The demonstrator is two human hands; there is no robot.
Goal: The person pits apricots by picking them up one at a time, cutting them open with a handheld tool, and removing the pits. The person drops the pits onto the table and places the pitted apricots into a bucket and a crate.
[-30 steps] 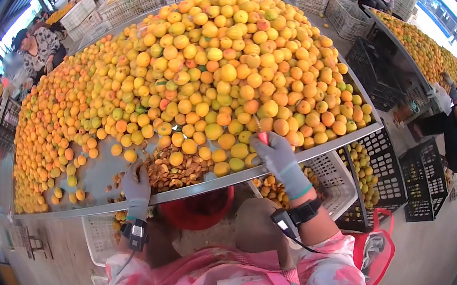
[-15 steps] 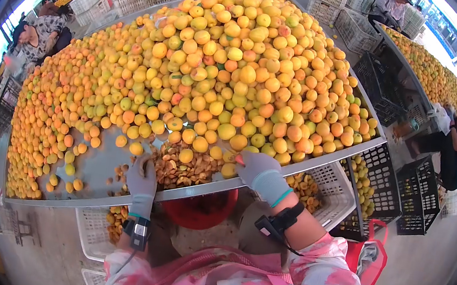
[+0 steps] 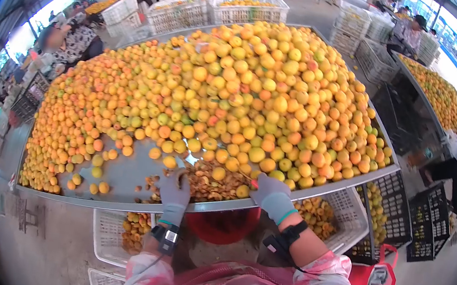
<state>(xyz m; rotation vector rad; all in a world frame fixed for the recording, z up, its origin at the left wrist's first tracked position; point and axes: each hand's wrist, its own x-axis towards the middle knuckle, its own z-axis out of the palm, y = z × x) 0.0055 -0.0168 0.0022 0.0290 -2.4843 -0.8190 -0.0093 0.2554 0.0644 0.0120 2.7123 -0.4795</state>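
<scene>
My left hand [image 3: 176, 187], in a grey glove, is at the near edge of the metal table [image 3: 114, 180], fingers curled; whatever it holds is hidden. Next to it lies a heap of brownish apricot pieces [image 3: 209, 181]. To its right my gloved right hand [image 3: 271, 194] is closed around a small red-ended tool [image 3: 255, 184], its kind too small to tell. A whole apricot [image 3: 242, 191] lies just left of that hand. A large pile of whole apricots [image 3: 236, 80] rises beyond both hands.
Below the table edge are a white crate [image 3: 354, 217] with apricot halves, another white crate [image 3: 105, 242] and a red basin [image 3: 223, 228]. Black crates [image 3: 396, 208] stand at right. Other people sit at fruit tables left and right; stacked white crates [image 3: 178, 18] stand behind.
The view has tilted up, so the table and hands appear lower and farther right. Both hands stay by the apricot pieces at the near edge, in nearly the same poses.
</scene>
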